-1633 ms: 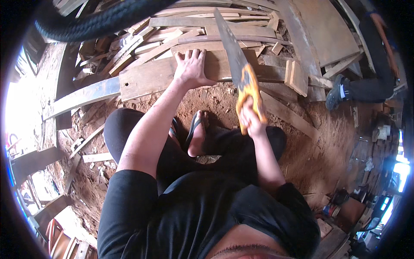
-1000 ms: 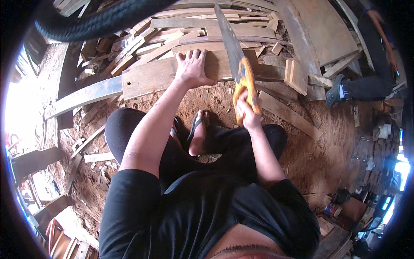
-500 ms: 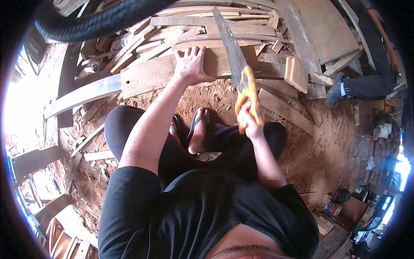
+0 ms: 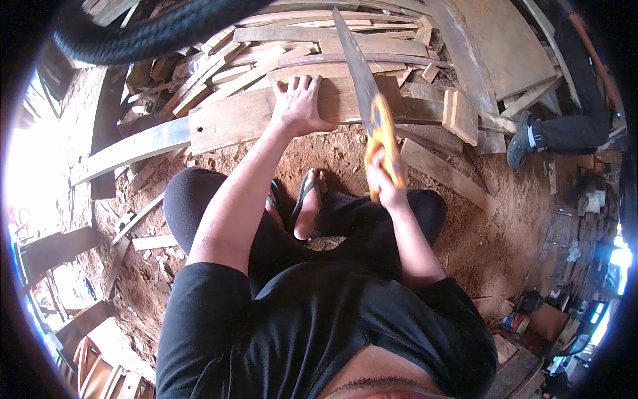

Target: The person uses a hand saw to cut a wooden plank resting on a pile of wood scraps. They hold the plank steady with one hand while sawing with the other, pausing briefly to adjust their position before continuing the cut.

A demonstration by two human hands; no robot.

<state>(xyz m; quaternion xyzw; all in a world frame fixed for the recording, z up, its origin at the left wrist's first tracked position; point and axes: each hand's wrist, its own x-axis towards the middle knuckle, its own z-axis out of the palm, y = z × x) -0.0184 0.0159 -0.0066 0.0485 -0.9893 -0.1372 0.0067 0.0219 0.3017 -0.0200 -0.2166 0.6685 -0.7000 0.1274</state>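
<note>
A brown wooden board (image 4: 232, 121) lies crosswise in front of me over a longer pale beam (image 4: 136, 151). My left hand (image 4: 299, 106) rests flat on the board, fingers spread toward its far edge and thumb out to the right. To the right of it, a handsaw (image 4: 359, 70) with a yellow and black handle crosses the board, its blade pointing away from me. My right hand (image 4: 387, 181) is wrapped around the saw's handle. Whether the teeth have cut into the wood cannot be made out.
Loose planks and offcuts (image 4: 266, 56) are heaped beyond the board. Two short blocks (image 4: 460, 118) stand at its right end. A large sheet (image 4: 502, 50) lies at the far right, near another person's shoe (image 4: 520, 139). A dark braided cable (image 4: 153, 36) hangs at the upper left.
The saw and my right hand have shifted slightly, the handle a little nearer the board's line. My left hand stays pressed on the board. The whole view has drifted a little.
</note>
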